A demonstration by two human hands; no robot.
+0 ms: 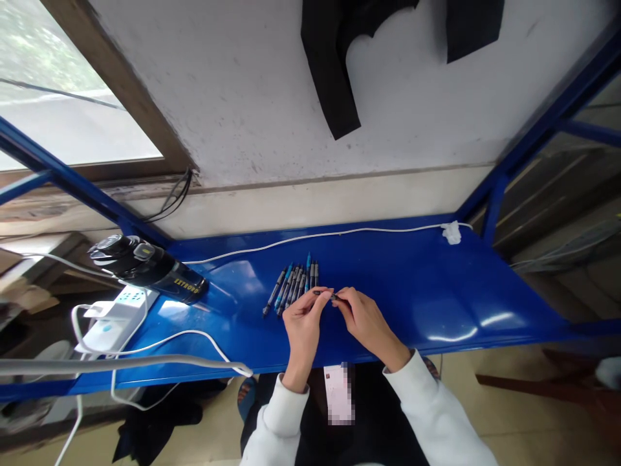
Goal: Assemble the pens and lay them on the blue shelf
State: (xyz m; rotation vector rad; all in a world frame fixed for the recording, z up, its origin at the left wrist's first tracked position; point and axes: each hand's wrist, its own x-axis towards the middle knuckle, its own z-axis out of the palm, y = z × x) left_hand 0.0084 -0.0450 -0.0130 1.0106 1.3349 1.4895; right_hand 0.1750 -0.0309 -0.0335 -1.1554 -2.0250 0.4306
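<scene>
White sleeves point(285, 409) lie nearest; beyond, the left hand point(305, 318) and right hand point(363, 317) pinch a dark pen point(334, 297), mostly hidden, near the bench's point(402, 278) front edge. It should be light, stiff, slick: best gripped mid-barrel. Pens point(292, 288) crowd the left; room to move lies rightward, before the tissue point(452, 233).

Glossy blue counter point(427, 278), loaded left!
Pens point(291, 288) cluster near the middle, bottle point(160, 275) and power strip point(107, 331) take the left end, white cable point(281, 241) trails along the back, crumpled white wad point(451, 233) back right.
</scene>
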